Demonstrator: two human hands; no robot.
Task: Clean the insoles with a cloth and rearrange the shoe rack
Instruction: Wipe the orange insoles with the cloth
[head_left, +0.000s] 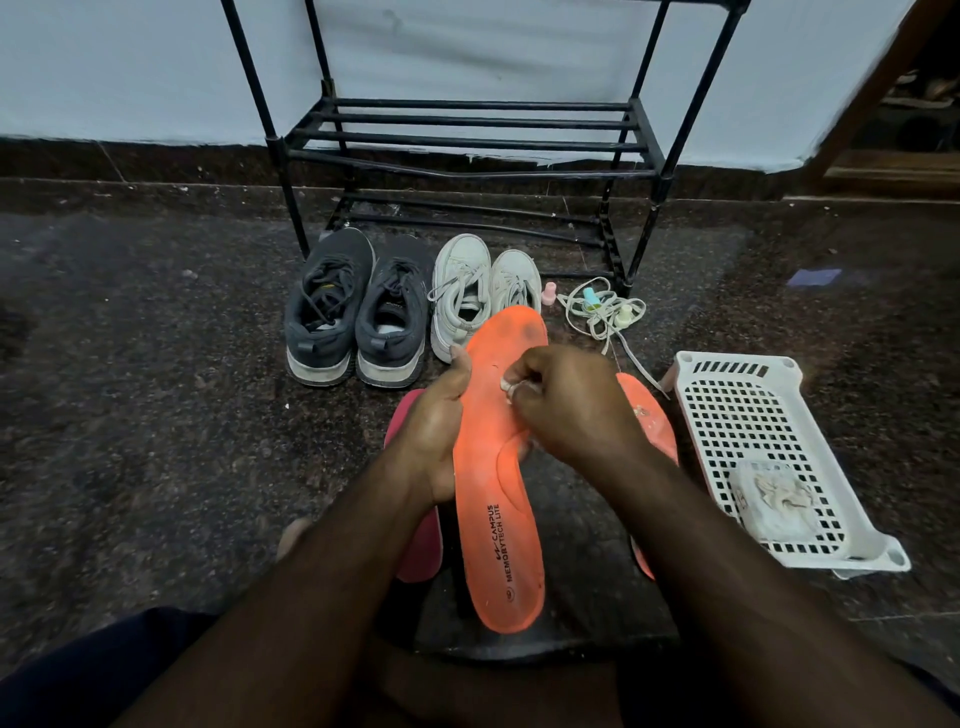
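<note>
Centre foreground: orange insole (498, 467), held above the floor (156, 364)
Left hand (436, 415): grip clamped on insole's left edge
Right hand (566, 400): grip pinching white cloth (511, 387) against insole
Beyond: dark sneakers (358, 306), white sneakers (480, 291), black shoe rack (467, 140)
Right: white basket (779, 447)

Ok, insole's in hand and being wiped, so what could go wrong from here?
1. The right hand shows only a scrap of cloth, so the dark smudge near the toe of the orange insole may get missed.
2. The second orange insole and the pink insole lie on the floor under the arms and could pick up grit again.
3. The loose laces could snag.
</note>
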